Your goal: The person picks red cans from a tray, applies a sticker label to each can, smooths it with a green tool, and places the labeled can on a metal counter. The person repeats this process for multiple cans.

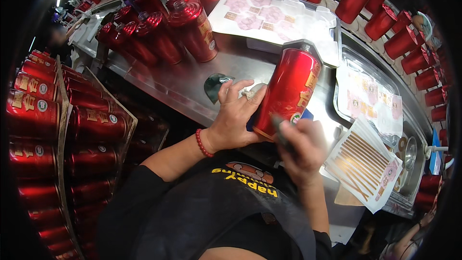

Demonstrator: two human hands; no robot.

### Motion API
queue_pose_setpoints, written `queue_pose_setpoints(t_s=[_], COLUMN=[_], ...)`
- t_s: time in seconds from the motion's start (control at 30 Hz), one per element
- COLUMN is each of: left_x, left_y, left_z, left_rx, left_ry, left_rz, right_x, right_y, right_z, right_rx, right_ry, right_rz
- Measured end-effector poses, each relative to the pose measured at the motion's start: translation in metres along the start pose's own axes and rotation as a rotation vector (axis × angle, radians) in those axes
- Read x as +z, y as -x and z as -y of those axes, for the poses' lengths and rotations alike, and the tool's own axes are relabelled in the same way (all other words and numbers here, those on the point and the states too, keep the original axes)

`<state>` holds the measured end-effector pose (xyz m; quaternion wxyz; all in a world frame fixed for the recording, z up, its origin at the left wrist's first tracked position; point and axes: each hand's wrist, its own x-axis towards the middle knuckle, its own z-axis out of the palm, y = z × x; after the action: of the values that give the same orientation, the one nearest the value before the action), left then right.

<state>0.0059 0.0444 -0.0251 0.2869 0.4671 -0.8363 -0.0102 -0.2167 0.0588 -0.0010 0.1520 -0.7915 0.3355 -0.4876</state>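
A glossy red bottle (290,86) with gold markings and a dark cap lies tilted on the steel worktable (183,84), its base toward me. My left hand (234,115) grips the bottle's lower left side, a red bead bracelet on the wrist. My right hand (302,149) is blurred and holds a thin dark tool (280,130) against the bottle's base end near a small round label. A blue pad (307,114) shows under the bottle.
Several red bottles (185,29) stand at the table's back left, more line the curved conveyor (404,38) at right. Stacked bottles fill crates (57,130) at left. Label sheets (274,17) lie in trays; a sheet of gold strips (363,161) lies at right.
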Motion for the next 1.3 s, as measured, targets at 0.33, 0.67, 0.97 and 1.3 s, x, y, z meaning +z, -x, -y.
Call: queue_pose_setpoints(t_s=[0.33,0.67,0.97,1.3], left_x=[-0.001,-0.013,0.011,0.092], left_y=[-0.006,-0.010,-0.033,-0.184], left_z=[-0.007,-0.015,0.042,0.072], left_rx=[-0.049,0.017,-0.147,-0.781], left_ry=[0.037,-0.117,0.891,1.455], left_rz=[-0.024,-0.013,0.143,0.667], right_x=[0.001,0.010,-0.028,-0.036], right_y=[0.004,-0.034,0.007,0.013], right_z=[0.001,0.016,-0.011,-0.012], right_rx=[0.521,0.537,0.644,0.465], right_ry=[-0.254,0.002,-0.264,-0.354], right_rz=[-0.204,0.006,-0.196,-0.212])
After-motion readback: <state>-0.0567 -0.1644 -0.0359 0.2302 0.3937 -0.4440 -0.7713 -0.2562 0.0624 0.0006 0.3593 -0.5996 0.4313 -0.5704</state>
